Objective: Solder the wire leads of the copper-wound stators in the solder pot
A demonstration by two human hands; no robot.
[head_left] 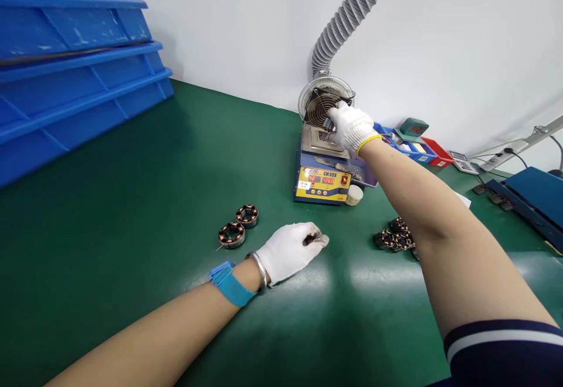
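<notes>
Dark sleeve nearest, right hand pinches a grey piece at the far machine; left hand curls, contents unclear.

Your left grip is gloved in white below a turquoise strap; your right grip wears white with a yellow cuff edge and holds a silvery part. Your surface is green, your rings black with copper patches, your panel yellow with red digits.
</notes>
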